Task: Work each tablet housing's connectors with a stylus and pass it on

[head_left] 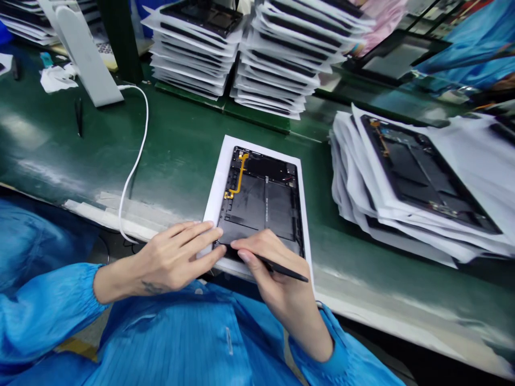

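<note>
Tablet housing (261, 206) beside stacked housings (418, 177), right hand (273, 262) gripping stylus (285, 269), left hand (177, 254) open

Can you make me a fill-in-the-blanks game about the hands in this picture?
1. The thin black tool is held in the ____ hand.
2. The left hand touches a tablet frame lying on a sheet of white ____.
3. The ribbon cable on the frame is ____.
4. The bench under the frame is ____.

Missing words: right; paper; yellow; green.
</note>
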Action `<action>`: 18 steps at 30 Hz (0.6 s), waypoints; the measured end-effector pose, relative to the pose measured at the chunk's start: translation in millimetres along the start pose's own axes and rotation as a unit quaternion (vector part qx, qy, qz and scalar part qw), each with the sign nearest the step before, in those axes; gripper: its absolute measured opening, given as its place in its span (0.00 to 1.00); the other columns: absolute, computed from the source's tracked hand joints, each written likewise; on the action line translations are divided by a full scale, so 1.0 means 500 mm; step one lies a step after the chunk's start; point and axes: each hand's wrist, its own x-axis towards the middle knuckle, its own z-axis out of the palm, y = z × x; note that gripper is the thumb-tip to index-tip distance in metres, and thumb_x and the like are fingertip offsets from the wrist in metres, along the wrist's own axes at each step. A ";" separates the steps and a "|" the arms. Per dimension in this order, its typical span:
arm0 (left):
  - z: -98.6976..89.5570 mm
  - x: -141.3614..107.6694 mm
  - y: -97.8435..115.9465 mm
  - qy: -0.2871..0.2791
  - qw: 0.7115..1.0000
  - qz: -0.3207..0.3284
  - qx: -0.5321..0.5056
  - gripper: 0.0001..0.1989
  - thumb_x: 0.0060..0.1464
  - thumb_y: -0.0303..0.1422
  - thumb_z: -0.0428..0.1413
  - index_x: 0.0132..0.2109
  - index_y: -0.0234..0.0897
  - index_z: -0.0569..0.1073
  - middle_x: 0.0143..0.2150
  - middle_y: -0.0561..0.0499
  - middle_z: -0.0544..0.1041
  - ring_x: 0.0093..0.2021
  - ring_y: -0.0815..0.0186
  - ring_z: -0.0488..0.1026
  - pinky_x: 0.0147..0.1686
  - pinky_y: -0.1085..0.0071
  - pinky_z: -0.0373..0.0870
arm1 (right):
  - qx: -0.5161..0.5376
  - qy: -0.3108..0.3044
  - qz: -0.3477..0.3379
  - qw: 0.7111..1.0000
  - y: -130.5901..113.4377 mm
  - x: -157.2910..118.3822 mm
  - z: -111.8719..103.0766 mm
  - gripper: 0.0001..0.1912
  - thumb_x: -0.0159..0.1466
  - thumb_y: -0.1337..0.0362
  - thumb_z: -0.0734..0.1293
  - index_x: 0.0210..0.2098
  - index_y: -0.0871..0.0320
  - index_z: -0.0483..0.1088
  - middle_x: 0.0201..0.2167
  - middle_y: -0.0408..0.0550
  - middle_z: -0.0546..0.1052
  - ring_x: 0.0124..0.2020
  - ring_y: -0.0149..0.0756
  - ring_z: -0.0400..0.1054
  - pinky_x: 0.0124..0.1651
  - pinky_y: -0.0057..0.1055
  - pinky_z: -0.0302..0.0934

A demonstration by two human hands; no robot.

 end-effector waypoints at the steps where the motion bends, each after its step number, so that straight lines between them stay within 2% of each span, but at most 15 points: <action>1: 0.001 -0.002 -0.006 0.008 1.000 0.001 -0.019 0.16 0.68 0.24 0.44 0.55 0.29 0.74 0.57 0.38 0.78 0.58 0.53 0.76 0.53 0.60 0.77 | 0.000 -0.006 0.000 1.000 0.000 0.001 0.000 0.08 0.68 0.74 0.65 0.40 0.57 0.74 0.32 0.44 0.78 0.33 0.33 0.69 0.37 0.32 0.65; 6: 0.000 -0.003 -0.015 -0.004 0.999 0.007 -0.031 0.17 0.66 0.19 0.45 0.55 0.24 0.74 0.57 0.38 0.78 0.57 0.54 0.77 0.56 0.59 0.76 | -0.017 -0.018 0.004 1.000 -0.003 -0.008 -0.015 0.08 0.68 0.75 0.65 0.42 0.57 0.73 0.33 0.45 0.77 0.34 0.33 0.69 0.39 0.32 0.65; 13: -0.011 0.019 0.000 -0.008 1.000 0.005 0.000 0.16 0.66 0.20 0.45 0.51 0.25 0.76 0.53 0.39 0.80 0.54 0.56 0.78 0.53 0.61 0.76 | -0.075 0.002 0.044 0.996 -0.014 -0.062 -0.062 0.11 0.68 0.77 0.65 0.45 0.57 0.72 0.37 0.46 0.78 0.39 0.34 0.72 0.43 0.31 0.65; 18: -0.018 0.034 0.001 -0.007 0.999 0.024 0.024 0.15 0.66 0.20 0.46 0.48 0.25 0.77 0.50 0.40 0.81 0.50 0.56 0.79 0.50 0.62 0.76 | -0.102 0.020 0.032 0.994 -0.016 -0.068 -0.057 0.10 0.68 0.77 0.64 0.43 0.58 0.72 0.36 0.46 0.76 0.37 0.33 0.71 0.41 0.30 0.65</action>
